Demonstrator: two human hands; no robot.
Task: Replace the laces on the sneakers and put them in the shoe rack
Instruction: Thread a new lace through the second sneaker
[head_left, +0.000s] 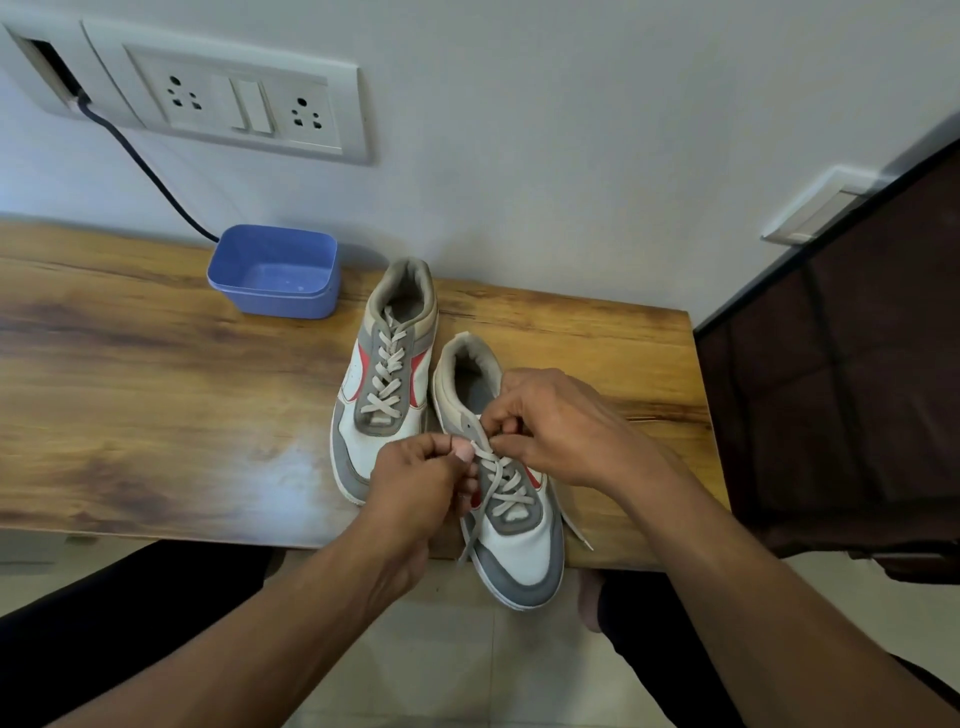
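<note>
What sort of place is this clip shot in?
Likely a room in a home: a wooden table against a plain wall, a socket panel above it, tiled floor below.

Blue tub (275, 273) on wooden table (130, 389) near wall sockets (234, 98)

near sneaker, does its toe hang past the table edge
Yes, the near sneaker's toe juts over the table's front edge, above the floor.

I see a pale grey wall (571, 130) behind a glossy wood-grain counter (130, 389). A white socket-and-switch plate (234, 104) sits on the wall above the counter's far left, a dark cable (150, 176) hanging from a slot (49, 65) beside it. Pale floor tiles (452, 665) show below the near edge; a dark brown panel (841, 364) stands past the right edge.
</note>
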